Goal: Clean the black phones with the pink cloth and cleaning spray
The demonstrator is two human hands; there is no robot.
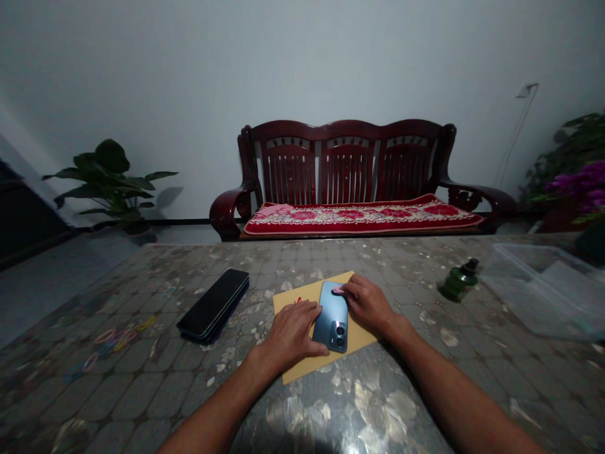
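A blue smartphone (331, 315) lies back up, its camera lenses towards me, on a yellow envelope-like sheet (302, 369). My left hand (293, 331) grips the phone along its left edge, the thumb by the lower corner and the fingers higher up. At the phone's far end, my right hand (368, 302) is closed in a pinch on a small pink cloth (338, 291), which touches the phone's back. Most of the cloth is hidden by the fingers. A small red mark or tie (297, 301) shows on the sheet beyond my left hand.
A stack of dark phones (215, 306) lies to the left, with several coloured rubber bands (123, 339) beyond it. On the right stand a green spray bottle (459, 280) and a clear plastic box (534, 290). A wooden bench (350, 132) is behind the patterned table (189, 391).
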